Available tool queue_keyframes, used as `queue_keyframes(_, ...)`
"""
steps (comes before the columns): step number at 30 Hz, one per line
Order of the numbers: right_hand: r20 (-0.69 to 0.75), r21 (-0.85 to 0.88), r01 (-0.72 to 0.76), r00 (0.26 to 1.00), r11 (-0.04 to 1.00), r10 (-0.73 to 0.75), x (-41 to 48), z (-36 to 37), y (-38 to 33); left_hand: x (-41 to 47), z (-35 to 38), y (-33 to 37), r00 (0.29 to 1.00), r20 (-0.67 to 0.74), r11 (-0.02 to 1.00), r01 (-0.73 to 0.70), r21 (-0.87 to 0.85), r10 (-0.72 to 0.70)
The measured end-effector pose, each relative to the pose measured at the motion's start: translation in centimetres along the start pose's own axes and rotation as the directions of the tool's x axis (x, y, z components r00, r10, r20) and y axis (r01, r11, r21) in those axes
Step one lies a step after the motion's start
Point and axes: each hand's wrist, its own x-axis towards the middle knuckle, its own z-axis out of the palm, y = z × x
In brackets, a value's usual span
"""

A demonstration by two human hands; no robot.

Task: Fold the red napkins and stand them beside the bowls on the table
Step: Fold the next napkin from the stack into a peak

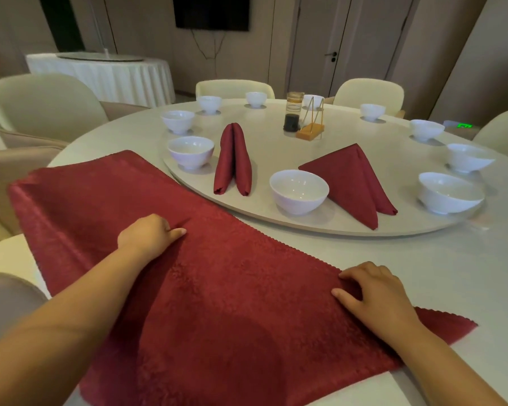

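A single wide-angle camera worn on the head looks forward and down across the round bench, close over its near edge, with the far wall beyond.

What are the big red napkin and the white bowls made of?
The red napkin looks like woven cloth, matte with a faint pattern; it creases and has a zigzag edge. The white bowls look like glazed ceramic, smooth and shiny, though hard plastic is possible.

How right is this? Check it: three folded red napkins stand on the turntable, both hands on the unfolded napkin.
Not three: the head view shows two folded red napkins standing on the turntable, one left of the nearest bowl, one right of it. The left hand and right hand are on the unfolded napkin.
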Motion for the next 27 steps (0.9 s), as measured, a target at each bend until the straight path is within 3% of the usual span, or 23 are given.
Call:
queue_keyframes(6, 0.031, 0.044, -0.032, 0.999, 0.999, 0.03, 0.1, -0.5, 0.5, 0.9, 0.5, 0.6, 0.998, 0.012, 0.992, -0.062, -0.112, 0.064)
queue_keyframes(10, 0.078, -0.004, -0.042, 0.996, 0.999, 0.042, 0.6, -0.8, 0.0, 0.7, 0.9, 1.1, 0.997, -0.041, 0.996, -0.066, -0.068, 0.063)
queue_keyframes(17, -0.156, 0.081, -0.113, 0.98, 0.99, 0.124, 0.1, 1.2, -0.5, -0.5, 0.7, 0.3, 0.954, -0.275, 0.992, -0.113, 0.047, 0.122)
queue_keyframes(19, -0.167, 0.088, -0.127, 0.976, 0.988, 0.141, 0.0, 1.4, -0.4, -1.1, 0.1, -0.7, 0.964, -0.232, 0.99, -0.114, 0.077, 0.129)
queue_keyframes(23, -0.14, 0.115, -0.16, 0.974, 0.98, 0.175, 0.1, 1.2, -0.4, -2.7, -0.8, -2.8, 0.997, 0.038, 0.998, -0.063, -0.014, 0.063)
queue_keyframes(27, -0.108, 0.117, -0.179, 0.975, 0.977, 0.192, 0.1, 1.1, -0.5, -4.0, -1.1, -4.6, 0.995, 0.034, 0.983, -0.092, -0.159, 0.098)
